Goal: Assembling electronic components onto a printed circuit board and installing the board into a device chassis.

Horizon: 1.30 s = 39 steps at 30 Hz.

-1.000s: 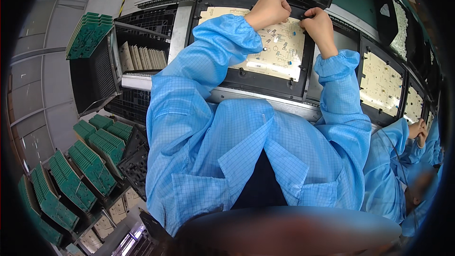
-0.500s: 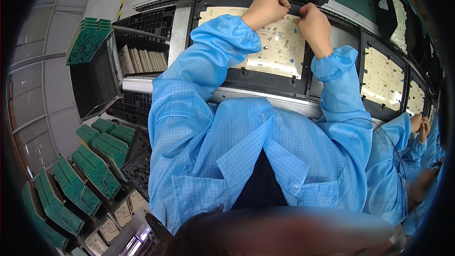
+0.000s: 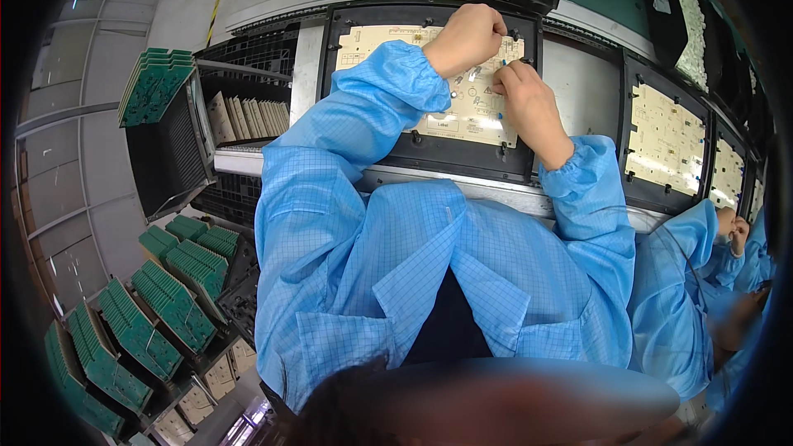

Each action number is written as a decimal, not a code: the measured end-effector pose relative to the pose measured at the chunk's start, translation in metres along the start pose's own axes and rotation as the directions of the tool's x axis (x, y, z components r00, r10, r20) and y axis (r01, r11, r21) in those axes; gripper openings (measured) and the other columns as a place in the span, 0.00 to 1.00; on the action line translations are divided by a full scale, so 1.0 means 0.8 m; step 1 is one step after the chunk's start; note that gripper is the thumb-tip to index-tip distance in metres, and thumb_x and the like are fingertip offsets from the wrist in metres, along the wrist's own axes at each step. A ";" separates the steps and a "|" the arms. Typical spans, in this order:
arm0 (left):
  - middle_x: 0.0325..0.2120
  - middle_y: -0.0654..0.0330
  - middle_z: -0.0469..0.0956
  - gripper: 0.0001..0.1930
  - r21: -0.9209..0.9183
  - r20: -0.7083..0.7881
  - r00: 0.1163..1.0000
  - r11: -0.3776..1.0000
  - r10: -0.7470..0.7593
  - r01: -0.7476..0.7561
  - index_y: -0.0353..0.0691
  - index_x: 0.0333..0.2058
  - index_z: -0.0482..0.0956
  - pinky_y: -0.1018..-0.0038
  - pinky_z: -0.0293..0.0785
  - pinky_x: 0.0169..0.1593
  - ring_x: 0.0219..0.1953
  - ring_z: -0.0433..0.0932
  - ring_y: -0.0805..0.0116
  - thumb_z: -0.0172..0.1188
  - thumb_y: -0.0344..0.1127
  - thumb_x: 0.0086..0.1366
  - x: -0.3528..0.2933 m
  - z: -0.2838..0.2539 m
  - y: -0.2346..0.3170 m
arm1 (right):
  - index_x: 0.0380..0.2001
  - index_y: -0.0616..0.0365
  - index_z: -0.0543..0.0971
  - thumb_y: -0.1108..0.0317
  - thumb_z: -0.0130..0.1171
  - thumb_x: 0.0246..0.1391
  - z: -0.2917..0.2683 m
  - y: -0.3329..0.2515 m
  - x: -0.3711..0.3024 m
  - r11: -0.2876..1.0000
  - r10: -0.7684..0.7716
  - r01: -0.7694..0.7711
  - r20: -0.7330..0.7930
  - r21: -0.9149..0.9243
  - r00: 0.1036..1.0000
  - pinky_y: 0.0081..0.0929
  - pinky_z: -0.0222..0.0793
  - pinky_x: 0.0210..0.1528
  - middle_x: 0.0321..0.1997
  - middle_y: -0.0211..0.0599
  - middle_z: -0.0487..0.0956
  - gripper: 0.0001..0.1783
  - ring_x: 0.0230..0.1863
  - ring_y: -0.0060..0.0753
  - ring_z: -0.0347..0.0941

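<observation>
Both hands over the beige circuit board [image 3: 462, 107] in the black carrier frame [image 3: 429, 153] on the worktop: left hand [image 3: 467, 37] fisted, right hand [image 3: 529, 103] pinching a small blue part onto it; board looks partly populated, insertion mid-way.

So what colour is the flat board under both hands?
Pale cream flat circuit board in a black frame, head view.
</observation>
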State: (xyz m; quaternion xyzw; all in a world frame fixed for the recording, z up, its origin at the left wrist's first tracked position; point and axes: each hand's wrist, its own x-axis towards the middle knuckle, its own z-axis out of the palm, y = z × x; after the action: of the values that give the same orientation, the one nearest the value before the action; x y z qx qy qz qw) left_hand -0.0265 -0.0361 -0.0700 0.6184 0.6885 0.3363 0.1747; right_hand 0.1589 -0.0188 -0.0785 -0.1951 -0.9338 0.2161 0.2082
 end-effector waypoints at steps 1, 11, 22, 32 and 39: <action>0.26 0.48 0.83 0.09 0.000 0.015 1.000 1.000 -0.015 0.015 0.30 0.33 0.85 0.68 0.78 0.38 0.29 0.83 0.57 0.61 0.28 0.55 0.001 0.001 0.003 | 0.36 0.59 0.76 0.77 0.58 0.51 0.000 0.006 -0.002 0.998 -0.003 0.005 -0.043 0.064 0.999 0.38 0.72 0.39 0.32 0.44 0.76 0.08 0.38 0.49 0.74; 0.27 0.44 0.81 0.08 -0.033 0.057 0.998 0.999 -0.023 0.025 0.29 0.29 0.84 0.62 0.78 0.40 0.33 0.82 0.47 0.60 0.28 0.54 0.001 0.008 0.007 | 0.38 0.62 0.73 0.79 0.50 0.62 -0.028 0.027 -0.004 0.922 0.253 -0.135 -0.300 0.364 0.920 0.25 0.68 0.29 0.26 0.39 0.74 0.03 0.24 0.29 0.70; 0.27 0.41 0.80 0.08 0.268 0.117 0.990 0.958 0.075 -0.104 0.30 0.31 0.83 0.58 0.77 0.43 0.35 0.81 0.45 0.60 0.29 0.55 0.007 0.024 0.012 | 0.41 0.65 0.78 0.77 0.54 0.62 -0.022 0.044 -0.002 0.708 0.521 -0.303 -0.182 0.638 0.834 0.20 0.71 0.32 0.30 0.33 0.79 0.07 0.28 0.20 0.73; 0.30 0.40 0.79 0.06 0.334 0.284 0.958 0.941 -0.047 -0.053 0.29 0.30 0.80 0.56 0.75 0.43 0.38 0.79 0.43 0.62 0.27 0.56 -0.051 -0.008 0.032 | 0.42 0.63 0.79 0.74 0.62 0.53 -0.019 0.070 0.045 0.834 0.473 -0.422 -0.068 0.355 0.878 0.23 0.71 0.35 0.29 0.34 0.83 0.12 0.31 0.22 0.77; 0.32 0.39 0.79 0.06 0.249 0.227 0.974 0.965 0.023 -0.081 0.28 0.32 0.80 0.58 0.75 0.44 0.39 0.79 0.43 0.59 0.23 0.54 -0.054 0.001 0.015 | 0.40 0.58 0.77 0.72 0.65 0.45 -0.012 0.064 0.065 0.850 0.510 -0.491 -0.062 0.190 0.858 0.31 0.72 0.37 0.27 0.36 0.83 0.16 0.32 0.35 0.80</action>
State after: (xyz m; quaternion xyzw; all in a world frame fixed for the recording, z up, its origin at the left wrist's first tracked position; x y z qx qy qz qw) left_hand -0.0099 -0.0774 -0.0701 0.6874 0.6857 0.1779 0.1601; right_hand 0.1342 0.0503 -0.0793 -0.4250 -0.8161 0.3295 0.2115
